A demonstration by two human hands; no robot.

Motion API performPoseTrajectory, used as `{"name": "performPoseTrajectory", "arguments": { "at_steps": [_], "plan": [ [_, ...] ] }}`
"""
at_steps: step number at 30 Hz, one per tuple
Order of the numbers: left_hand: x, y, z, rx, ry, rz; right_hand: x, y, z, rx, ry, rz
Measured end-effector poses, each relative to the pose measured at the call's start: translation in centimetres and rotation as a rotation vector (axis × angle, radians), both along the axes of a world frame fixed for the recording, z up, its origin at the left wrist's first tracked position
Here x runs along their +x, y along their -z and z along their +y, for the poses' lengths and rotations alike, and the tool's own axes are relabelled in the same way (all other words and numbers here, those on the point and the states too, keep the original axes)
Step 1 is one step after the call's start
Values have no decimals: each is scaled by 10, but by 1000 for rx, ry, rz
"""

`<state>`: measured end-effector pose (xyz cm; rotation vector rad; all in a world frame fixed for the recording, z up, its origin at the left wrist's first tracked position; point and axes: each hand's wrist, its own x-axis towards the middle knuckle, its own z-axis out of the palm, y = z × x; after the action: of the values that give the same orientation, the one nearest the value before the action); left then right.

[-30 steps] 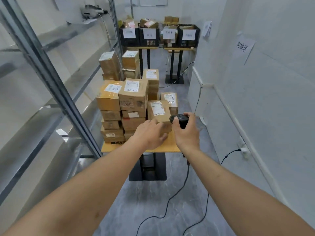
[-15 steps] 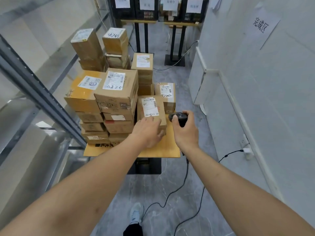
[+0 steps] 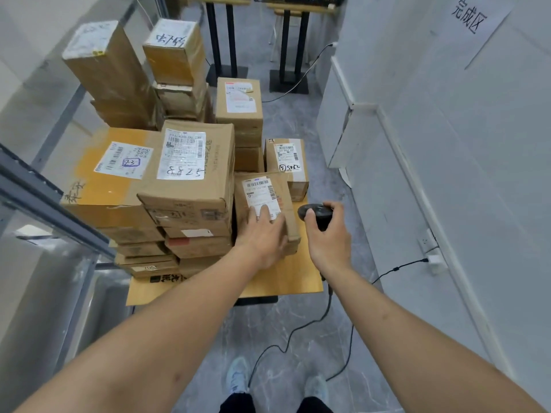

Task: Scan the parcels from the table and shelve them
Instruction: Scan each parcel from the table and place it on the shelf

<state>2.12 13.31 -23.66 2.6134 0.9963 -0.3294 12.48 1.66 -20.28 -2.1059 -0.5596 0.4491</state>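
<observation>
From the head camera, a light wooden worktop (image 3: 286, 281) carries a crowd of brown cardboard parcels stacked several high along its left and far sides. At its right front stands a small brown cardboard parcel with a white barcode label (image 3: 269, 204), just beside the tall stack topped by a larger brown cardboard box with handwritten digits on its label (image 3: 190, 165). The left hand (image 3: 262, 236) lies on the small parcel's top and near face, its fingers (image 3: 264, 211) stretched flat across the lower part of the label; this grip is wide and presses rather than clasps. The right hand (image 3: 328, 234) is just right of that parcel, its grip closed round the handle of a black handheld barcode scanner (image 3: 316, 211), thumb on the side of the rounded head, which sits level with the parcel's top. A black cable (image 3: 298, 332) trails from under the right hand down across the grey marbled floor (image 3: 298, 323). Behind the small parcel sits another small brown cardboard box marked 5082 (image 3: 287, 165). A grey metal shelf frame (image 3: 44, 201) runs along the left, a white wall (image 3: 447, 174) along the right with a white plug in a socket (image 3: 433, 259). The person's pale shoes (image 3: 238, 375) show at the bottom edge.
</observation>
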Motion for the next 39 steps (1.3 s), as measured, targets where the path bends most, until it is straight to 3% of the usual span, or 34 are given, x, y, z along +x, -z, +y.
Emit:
{"name": "performPoseTrajectory", "arguments": {
  "at_steps": [13, 25, 32, 39],
  "plan": [
    [41, 3, -21, 10, -480, 40, 61, 25, 7, 42, -230, 42],
    [42, 6, -61, 24, -557, 28, 89, 17, -6, 54, -336, 117],
    [12, 14, -59, 41, -701, -330, 82, 19, -6, 51, -370, 117],
    [-13, 11, -57, 0, -821, -385, 68, 17, -3, 46, -371, 114]
  ]
}}
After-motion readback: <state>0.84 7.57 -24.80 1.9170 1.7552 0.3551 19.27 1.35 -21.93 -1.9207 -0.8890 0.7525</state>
